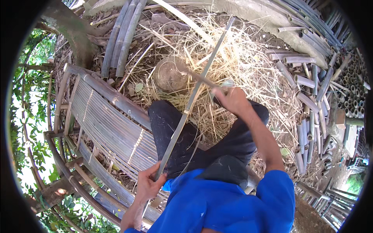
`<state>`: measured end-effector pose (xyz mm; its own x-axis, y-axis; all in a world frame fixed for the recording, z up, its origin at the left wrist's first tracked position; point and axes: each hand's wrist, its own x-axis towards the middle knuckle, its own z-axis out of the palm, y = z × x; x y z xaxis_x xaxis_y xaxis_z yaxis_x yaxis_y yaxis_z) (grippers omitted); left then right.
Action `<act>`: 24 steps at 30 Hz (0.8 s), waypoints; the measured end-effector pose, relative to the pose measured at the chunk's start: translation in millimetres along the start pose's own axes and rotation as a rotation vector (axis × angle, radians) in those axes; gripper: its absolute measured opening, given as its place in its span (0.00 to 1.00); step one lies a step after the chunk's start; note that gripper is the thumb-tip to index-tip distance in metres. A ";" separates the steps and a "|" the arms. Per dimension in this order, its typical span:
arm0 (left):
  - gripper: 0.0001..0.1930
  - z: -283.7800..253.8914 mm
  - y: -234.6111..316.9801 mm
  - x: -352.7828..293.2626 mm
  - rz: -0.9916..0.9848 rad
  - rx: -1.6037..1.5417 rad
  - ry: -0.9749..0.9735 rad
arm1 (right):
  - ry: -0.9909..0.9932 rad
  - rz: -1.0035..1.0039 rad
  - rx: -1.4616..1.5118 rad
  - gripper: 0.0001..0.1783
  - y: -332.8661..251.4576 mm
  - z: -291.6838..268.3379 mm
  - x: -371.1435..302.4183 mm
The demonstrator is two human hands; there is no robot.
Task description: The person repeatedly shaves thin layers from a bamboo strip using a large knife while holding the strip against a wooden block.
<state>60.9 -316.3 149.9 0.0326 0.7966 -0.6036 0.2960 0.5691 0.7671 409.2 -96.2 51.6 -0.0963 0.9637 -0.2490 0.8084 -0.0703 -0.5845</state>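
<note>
A long, narrow bamboo strip point(179, 123) runs slantwise from my lap up over a heap of pale shavings point(244, 50). My left hand point(148, 183) is closed round its lower part, beside my hip. Around the dark handle of a knife point(189, 72), the fingers of my right hand point(233, 101) are wrapped. The knife's blade is smeared by motion and crosses the strip above my knees. Where they cross, I cannot tell whether the edge touches the bamboo. Light, freshly cut wood shows on the strip just below the blade.
A slatted bamboo bench point(110, 120) stands close on my left. Beyond my knees sits a round, stump-like block point(171, 75). Bamboo poles point(123, 39) lie at the far left. Cut bamboo pieces point(307, 87) and stacked tubes point(352, 89) crowd the right side.
</note>
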 end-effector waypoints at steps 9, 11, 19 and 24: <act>0.21 -16.5 -9.6 -67.9 -0.133 -0.060 -0.083 | 0.371 0.279 -0.096 0.54 117.3 -84.7 92.0; 0.20 -21.4 -7.0 -48.6 -0.239 -0.137 -0.172 | 0.270 0.344 -0.056 0.55 103.3 -76.4 86.4; 0.25 22.7 28.5 63.8 -0.029 -0.229 -0.254 | 0.020 -0.032 0.028 0.35 -38.0 34.0 -44.0; 0.25 38.9 30.5 79.7 -0.058 -0.301 -0.254 | -0.030 -0.499 0.032 0.30 -42.9 68.4 -83.2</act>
<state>109.7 -243.4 116.8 0.2706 0.7069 -0.6535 0.0125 0.6762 0.7366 342.8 -191.0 44.5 -0.4835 0.8742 0.0453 0.6412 0.3889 -0.6615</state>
